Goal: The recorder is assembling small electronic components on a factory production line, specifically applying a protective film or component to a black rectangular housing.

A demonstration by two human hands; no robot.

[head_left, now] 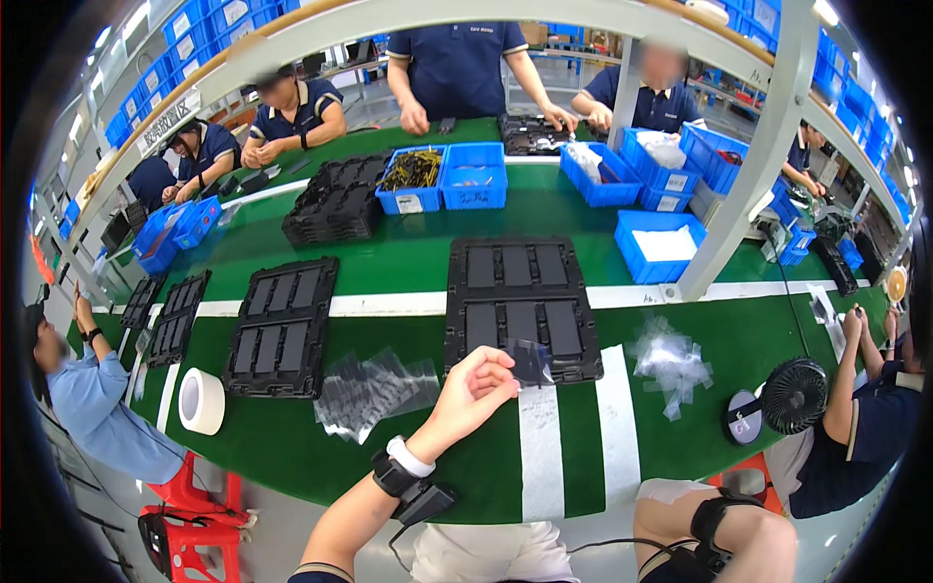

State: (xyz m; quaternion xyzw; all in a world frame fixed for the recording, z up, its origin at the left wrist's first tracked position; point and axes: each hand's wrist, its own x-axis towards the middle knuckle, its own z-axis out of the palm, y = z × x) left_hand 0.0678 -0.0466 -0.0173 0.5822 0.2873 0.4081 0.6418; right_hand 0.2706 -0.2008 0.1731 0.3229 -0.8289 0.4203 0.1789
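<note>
My left hand is raised over the near edge of a black tray. Its thumb and fingers pinch a small see-through film sheet, which looks dark against the tray. Flat dark rectangular pieces sit in rows in that tray's slots. Low at the right, near my lap, is my right hand, with a black strap around the wrist behind it. Its fingers cannot be made out. A spread of clear film sheets lies left of my left hand, and another loose pile lies to the right.
A similar filled tray and a white tape roll are at the left. Two white strips cross the green table. Blue bins and stacked black trays stand farther back. A post and small fan are right. Several people work around.
</note>
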